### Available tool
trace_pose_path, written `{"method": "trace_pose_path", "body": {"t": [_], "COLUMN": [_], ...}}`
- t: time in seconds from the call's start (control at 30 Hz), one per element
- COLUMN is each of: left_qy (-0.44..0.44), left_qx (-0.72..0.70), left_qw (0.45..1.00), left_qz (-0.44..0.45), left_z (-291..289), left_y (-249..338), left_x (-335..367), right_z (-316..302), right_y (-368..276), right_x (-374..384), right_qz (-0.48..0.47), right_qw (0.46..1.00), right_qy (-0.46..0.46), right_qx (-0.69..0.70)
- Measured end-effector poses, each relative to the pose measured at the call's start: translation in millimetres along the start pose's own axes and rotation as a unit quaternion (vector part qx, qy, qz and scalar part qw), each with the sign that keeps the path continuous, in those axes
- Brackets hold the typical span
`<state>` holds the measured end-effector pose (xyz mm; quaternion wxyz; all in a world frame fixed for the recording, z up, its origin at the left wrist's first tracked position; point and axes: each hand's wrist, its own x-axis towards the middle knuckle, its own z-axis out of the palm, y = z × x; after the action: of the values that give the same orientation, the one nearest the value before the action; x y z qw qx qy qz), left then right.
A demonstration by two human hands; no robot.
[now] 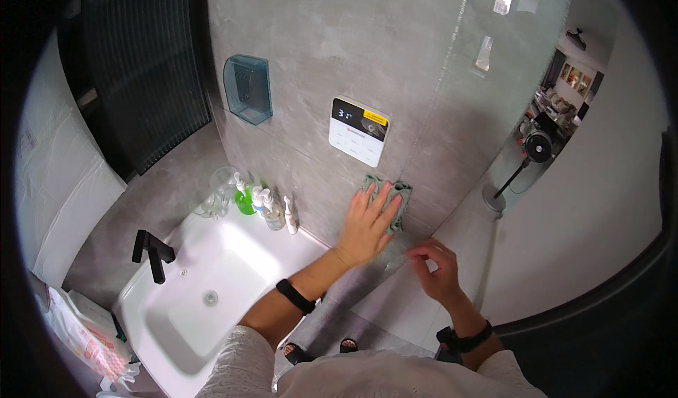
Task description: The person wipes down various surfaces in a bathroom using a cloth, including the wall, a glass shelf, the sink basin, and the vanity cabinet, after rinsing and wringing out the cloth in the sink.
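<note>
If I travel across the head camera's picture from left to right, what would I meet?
Black tap, sink drain, green soap bottle, left hand flat on a grey-green cloth against the wall, bare right hand, standing fan.

Cloth (404,196) apparently against wall (296,52), below panel (357,142)

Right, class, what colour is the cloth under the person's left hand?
The cloth is a muted grey-green; it shows best in the head view.
</note>
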<state>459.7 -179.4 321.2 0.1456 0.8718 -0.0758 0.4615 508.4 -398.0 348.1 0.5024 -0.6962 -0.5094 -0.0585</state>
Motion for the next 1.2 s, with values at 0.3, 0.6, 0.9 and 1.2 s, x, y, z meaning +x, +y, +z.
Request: {"method": "trace_pose_path", "body": {"t": [0.3,0.6,0.9,1.2], "left_qy": [-0.006,0.128,0.144,0.191], "left_qx": [0.063,0.038,0.014,0.06], "left_qw": [0.994,0.991,0.986,0.978], "left_qz": [0.088,0.024,0.083,0.058], "left_z": [0.2,-56.0,-56.3,-134.4], "left_y": [52.3,83.5,92.9,16.5], "left_x": [27.5,131.9,156.1,212.4], "right_z": [-40.8,-60.9,-61.2,-30.6], "right_y": [9.1,-41.0,-38.0,-89.0], "right_x": [5.3,60.3,71.2,106.9], "right_qz": [-0.021,-0.166,-0.241,-0.285], "right_qw": [0.999,0.983,0.969,0.955], "right_qy": [0.02,0.076,0.055,0.08], "right_qx": [0.025,0.021,0.005,-0.007]}}
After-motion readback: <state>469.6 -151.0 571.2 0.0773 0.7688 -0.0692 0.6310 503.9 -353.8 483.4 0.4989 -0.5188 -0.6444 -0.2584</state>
